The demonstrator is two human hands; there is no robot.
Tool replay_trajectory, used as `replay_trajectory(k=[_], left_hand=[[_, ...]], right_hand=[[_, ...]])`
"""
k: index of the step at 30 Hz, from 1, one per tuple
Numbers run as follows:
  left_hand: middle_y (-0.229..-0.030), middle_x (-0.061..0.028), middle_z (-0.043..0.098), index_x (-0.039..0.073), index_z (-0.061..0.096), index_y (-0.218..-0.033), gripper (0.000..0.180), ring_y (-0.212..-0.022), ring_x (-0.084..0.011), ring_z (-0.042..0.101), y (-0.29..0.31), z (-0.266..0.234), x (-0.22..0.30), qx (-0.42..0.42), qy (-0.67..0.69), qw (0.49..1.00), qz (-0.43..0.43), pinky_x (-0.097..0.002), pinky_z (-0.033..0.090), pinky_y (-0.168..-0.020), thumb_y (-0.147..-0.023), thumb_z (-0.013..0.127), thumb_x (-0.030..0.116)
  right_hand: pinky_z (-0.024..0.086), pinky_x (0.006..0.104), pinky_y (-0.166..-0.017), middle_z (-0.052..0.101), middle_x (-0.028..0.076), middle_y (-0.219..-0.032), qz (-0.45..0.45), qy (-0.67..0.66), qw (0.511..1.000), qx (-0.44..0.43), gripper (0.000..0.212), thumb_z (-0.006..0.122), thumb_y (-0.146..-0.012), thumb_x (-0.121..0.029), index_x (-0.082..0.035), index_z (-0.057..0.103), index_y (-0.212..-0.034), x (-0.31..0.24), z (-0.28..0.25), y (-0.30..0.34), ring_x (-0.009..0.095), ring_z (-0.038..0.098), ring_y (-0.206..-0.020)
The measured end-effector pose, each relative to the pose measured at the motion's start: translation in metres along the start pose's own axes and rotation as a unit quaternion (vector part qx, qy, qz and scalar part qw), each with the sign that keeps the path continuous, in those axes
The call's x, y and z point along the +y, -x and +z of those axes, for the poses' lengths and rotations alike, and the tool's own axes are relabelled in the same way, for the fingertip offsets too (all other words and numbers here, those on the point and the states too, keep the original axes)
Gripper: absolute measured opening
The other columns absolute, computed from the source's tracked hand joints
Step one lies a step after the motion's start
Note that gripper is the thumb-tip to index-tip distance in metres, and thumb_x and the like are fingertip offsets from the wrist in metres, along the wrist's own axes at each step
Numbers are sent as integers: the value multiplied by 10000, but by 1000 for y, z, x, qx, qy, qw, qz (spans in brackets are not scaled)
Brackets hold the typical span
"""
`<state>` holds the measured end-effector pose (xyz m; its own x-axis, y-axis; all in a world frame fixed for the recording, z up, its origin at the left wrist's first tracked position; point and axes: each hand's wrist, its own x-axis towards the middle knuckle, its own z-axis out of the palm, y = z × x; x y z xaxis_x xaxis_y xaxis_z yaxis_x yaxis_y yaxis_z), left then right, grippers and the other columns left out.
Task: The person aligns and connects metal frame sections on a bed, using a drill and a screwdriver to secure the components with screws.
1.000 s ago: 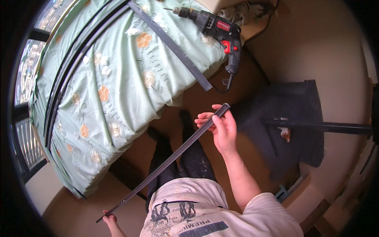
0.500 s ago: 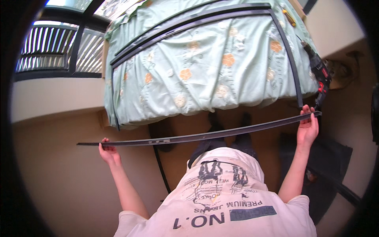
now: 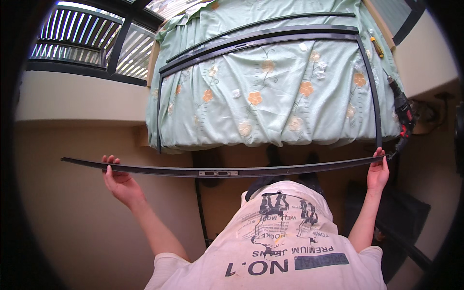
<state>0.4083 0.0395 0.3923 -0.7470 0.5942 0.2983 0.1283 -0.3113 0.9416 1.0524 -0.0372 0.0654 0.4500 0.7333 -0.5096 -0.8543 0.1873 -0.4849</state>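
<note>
A long dark metal frame bar [image 3: 275, 172] stretches across in front of my body, with a slotted metal plate [image 3: 218, 173] set into it near the middle. My left hand [image 3: 122, 183] grips it some way in from its left end, fingers behind and thumb in front. At the other end my right hand [image 3: 378, 172] pinches the bar. Just beyond lies a three-sided dark frame [image 3: 263, 37] on a cloth-covered surface. Its right side bar [image 3: 371, 92] reaches down to my right fingers; the left side bar [image 3: 159, 116] ends a little above the held bar.
A pale green flowered cloth [image 3: 241, 111] covers the raised surface. A separate thin dark strip [image 3: 261, 21] lies beyond the frame. On the right are a yellow-handled screwdriver [image 3: 377, 47] and a black and red power drill [image 3: 403, 108]. A window [image 3: 77, 38] stands at the far left.
The held bar has levelled out, its left end rising and right end lowering, and has turned to show its slotted plate. My left hand moved left and up; my right hand lowered. The view shifted.
</note>
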Motion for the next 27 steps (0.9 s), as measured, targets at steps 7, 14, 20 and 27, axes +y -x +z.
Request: replay_trajectory(k=[7, 14, 20, 27], left_hand=[[-1048, -96, 605, -33, 523, -1237, 350, -896, -147, 598, 16, 51, 77, -54, -85, 985, 143, -240, 486, -812, -911, 493, 89], [-921, -77, 608, -38, 550, -1162, 289, -809, -136, 572, 22, 65, 92, -51, -140, 971, 185, -247, 486, -769, -916, 505, 109], [-926, -66, 603, -35, 575, -1137, 273, -827, -141, 565, 22, 60, 82, -30, -129, 978, 162, -256, 471, -783, -959, 458, 136], [-928, -72, 601, -33, 570, -1141, 281, -830, -146, 566, 8, 42, 69, 1, -133, 983, 129, -255, 479, -759, -961, 453, 148]], right_hand=[[477, 331, -1021, 584, 159, -1227, 113, -35, 991, 68, 278, 425, -1003, -132, 50, 535, -1183, 66, -58, 1, 240, 562, -1161], [501, 340, -986, 603, 177, -1164, 198, -36, 971, 131, 230, 428, -984, -109, 60, 541, -1091, 116, -86, 11, 253, 587, -1106], [505, 350, -978, 611, 185, -1118, 173, -36, 974, 140, 205, 448, -970, -91, 67, 544, -1059, 107, -94, 9, 264, 595, -1076], [506, 357, -974, 607, 182, -1121, 135, -27, 983, 125, 196, 436, -977, -102, 45, 554, -1030, 93, -65, 23, 265, 590, -1085]])
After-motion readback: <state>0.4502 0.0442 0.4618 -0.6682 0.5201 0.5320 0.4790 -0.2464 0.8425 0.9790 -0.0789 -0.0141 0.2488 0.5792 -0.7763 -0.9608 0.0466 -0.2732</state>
